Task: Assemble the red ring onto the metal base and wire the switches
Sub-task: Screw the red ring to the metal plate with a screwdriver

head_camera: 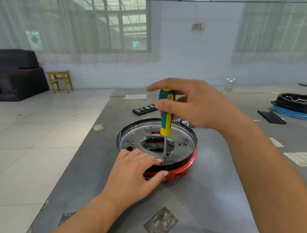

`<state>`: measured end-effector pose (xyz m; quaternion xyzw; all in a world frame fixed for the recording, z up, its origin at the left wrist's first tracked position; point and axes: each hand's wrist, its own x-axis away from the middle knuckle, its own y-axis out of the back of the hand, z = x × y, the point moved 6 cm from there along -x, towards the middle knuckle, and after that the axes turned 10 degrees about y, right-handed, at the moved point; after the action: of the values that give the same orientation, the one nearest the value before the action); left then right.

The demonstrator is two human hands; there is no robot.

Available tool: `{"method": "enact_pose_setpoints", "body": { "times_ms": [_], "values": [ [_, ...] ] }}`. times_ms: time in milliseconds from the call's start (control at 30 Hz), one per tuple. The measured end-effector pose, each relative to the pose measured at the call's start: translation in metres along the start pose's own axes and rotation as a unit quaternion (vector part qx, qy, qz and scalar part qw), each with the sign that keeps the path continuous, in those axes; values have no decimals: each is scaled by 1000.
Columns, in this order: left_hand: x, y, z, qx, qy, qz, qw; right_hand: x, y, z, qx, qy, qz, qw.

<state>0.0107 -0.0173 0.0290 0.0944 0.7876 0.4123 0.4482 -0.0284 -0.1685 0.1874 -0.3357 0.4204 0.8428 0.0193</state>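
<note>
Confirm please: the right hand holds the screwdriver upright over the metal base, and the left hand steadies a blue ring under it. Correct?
Not quite: in the head view the ring is red, not blue. The right hand holds the screwdriver upright over the metal base; the left hand steadies the ring.

Two bare forearms come into view from the bottom edge, with no sleeves, gloves, watch or bands showing on them. The left hand has short, trimmed fingernails, pale at the tips, visible on the thumb and one finger. The right hand is likewise uncovered, with no rings on the fingers that show; its nails face away and cannot be made out.
</note>
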Motion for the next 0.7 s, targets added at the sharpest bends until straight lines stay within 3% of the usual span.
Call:
{"method": "enact_pose_setpoints", "body": {
  "times_ms": [100, 167, 333, 400, 533, 600, 700],
  "values": [
    [-4, 1, -6, -41, -28, -39, 998, -2, 0, 2, 125, 3, -96, 987],
    [-7, 1, -7, -59, -55, -50, 995, -4, -6, 2, 170, -1, -83, 982],
    [-12, -2, -6, -70, -111, -59, 990, -5, -7, -2, -63, -22, -26, 997],
    [-10, -5, -6, -66, -115, -73, 988, -5, -8, 0, -25, 3, -45, 999],
    [-3, -7, -4, -71, -109, -101, 986, -5, -9, 3, 154, 6, -115, 981],
    [-3, -8, -4, -74, -102, -101, 987, -6, -10, 0, 125, -18, -82, 989],
    [-2, -9, -2, -68, -83, -96, 989, -4, -4, -5, -17, -48, -35, 998]
  ]
}}
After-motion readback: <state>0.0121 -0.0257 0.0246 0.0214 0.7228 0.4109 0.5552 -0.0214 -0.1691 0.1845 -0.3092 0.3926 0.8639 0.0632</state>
